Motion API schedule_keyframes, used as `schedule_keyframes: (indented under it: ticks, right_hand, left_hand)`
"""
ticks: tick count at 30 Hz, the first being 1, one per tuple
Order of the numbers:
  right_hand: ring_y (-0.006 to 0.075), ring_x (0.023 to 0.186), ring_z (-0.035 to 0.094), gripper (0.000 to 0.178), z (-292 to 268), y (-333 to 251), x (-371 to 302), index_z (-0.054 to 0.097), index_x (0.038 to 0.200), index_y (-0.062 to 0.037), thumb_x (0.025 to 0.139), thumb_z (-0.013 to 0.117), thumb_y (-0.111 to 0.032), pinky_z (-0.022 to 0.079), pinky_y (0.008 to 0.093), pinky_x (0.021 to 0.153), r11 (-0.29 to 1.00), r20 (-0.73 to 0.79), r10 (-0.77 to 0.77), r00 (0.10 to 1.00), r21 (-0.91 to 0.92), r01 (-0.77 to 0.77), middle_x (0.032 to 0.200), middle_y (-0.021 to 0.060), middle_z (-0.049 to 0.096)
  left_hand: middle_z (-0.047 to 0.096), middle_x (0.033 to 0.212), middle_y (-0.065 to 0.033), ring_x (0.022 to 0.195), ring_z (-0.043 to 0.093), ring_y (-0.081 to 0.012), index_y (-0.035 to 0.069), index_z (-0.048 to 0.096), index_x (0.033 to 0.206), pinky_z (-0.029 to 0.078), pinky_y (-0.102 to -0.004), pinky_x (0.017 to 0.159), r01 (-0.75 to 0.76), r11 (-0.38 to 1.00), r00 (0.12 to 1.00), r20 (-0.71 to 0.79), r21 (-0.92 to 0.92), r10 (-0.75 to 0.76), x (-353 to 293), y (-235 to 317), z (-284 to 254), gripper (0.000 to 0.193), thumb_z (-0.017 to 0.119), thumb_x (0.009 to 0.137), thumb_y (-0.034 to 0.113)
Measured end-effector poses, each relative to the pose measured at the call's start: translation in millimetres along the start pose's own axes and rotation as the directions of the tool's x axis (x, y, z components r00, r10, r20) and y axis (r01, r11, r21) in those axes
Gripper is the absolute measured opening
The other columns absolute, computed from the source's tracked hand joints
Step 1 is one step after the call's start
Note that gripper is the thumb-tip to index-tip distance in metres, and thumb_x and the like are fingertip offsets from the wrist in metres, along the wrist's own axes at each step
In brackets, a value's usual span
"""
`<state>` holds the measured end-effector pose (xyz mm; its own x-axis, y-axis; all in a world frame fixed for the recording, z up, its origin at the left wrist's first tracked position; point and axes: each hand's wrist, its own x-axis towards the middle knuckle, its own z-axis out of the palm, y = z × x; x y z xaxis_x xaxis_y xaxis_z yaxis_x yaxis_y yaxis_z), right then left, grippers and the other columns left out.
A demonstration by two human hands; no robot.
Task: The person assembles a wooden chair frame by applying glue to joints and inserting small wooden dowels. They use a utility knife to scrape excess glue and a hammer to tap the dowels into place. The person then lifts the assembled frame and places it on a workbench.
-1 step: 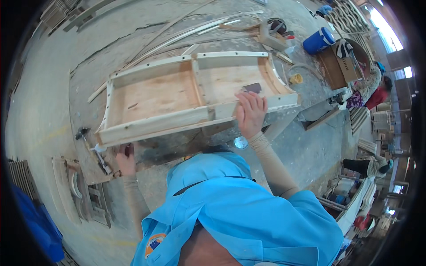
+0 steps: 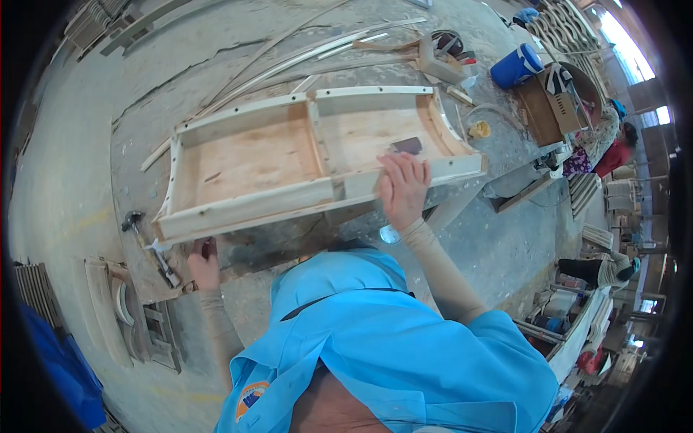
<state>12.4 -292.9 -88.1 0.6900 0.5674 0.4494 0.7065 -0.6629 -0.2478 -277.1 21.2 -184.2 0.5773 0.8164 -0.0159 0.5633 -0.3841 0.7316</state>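
Well — the frame (image 2: 253, 209) lies under the right fingers (image 2: 408, 171).

This is a woodworking shop, large and busy like a factory hall. A pale, open-topped wooden frame (image 2: 249, 162), with screw or nail heads dotting its rim, sits on a scuffed, dusty bench (image 2: 137, 177). Long timber strips (image 2: 307, 56) lie on the far side, and a hammer (image 2: 132, 221) rests at the left. Wavy wooden parts (image 2: 559, 29) are stacked at the far right, with more cut pieces (image 2: 105, 307) standing on the floor (image 2: 61, 187) at the left. Other workers (image 2: 603, 141) and bright windows (image 2: 622, 47) show along the right.
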Motion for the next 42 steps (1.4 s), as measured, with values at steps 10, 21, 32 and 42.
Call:
schedule_keyframes:
  ticks: [10,21,32,42]
  right_hand:
    - [0.029,0.093,0.061,0.024,-41.2,171.5,84.7,0.064,0.111,-0.0065,0.09,0.057,-0.015,0.046,0.0378,0.083,0.964,-0.047,0.143,0.989,0.232,-0.129,0.1,0.013,0.066]
    - [0.025,0.087,0.065,0.023,65.0,369.0,155.8,0.067,0.105,-0.0104,0.082,0.067,-0.016,0.051,0.0365,0.076,0.919,0.285,0.342,0.895,0.098,-0.382,0.096,0.0096,0.065]
    - [0.0285,0.1,0.058,0.026,121.1,348.1,191.9,0.063,0.107,-0.0138,0.081,0.063,-0.014,0.05,0.0414,0.081,0.989,0.225,-0.032,0.974,-0.132,0.063,0.103,0.0069,0.059]
    - [0.0318,0.087,0.062,0.018,108.0,319.2,242.8,0.065,0.102,-0.0137,0.089,0.053,-0.014,0.051,0.0421,0.073,0.985,0.134,-0.092,0.987,0.157,0.071,0.091,0.0089,0.063]
  left_hand:
    - [0.058,0.07,-0.011,0.061,0.048,-0.0156,-0.003,0.063,0.1,0.043,-0.0306,0.059,-0.01,0.996,0.999,-0.032,0.089,0.013,-29.0,54.9,19.9,0.016,0.059,0.088,0.008]
    - [0.053,0.069,-0.004,0.061,0.047,-0.0114,0.003,0.06,0.092,0.041,-0.0267,0.057,0.185,0.968,0.982,-0.067,0.167,-0.176,-77.3,114.0,22.3,0.006,0.057,0.091,0.008]
    - [0.054,0.068,-0.0042,0.06,0.049,-0.0108,0.005,0.061,0.094,0.042,-0.0261,0.054,0.156,0.96,0.984,-0.119,0.235,-0.131,-86.9,156.2,29.1,0.006,0.059,0.089,0.005]
    - [0.055,0.07,-0.0078,0.06,0.053,-0.0167,0.003,0.061,0.092,0.043,-0.0291,0.056,0.155,0.949,0.987,-0.079,0.274,-0.139,-82.4,166.5,42.4,0.009,0.06,0.083,0.0]
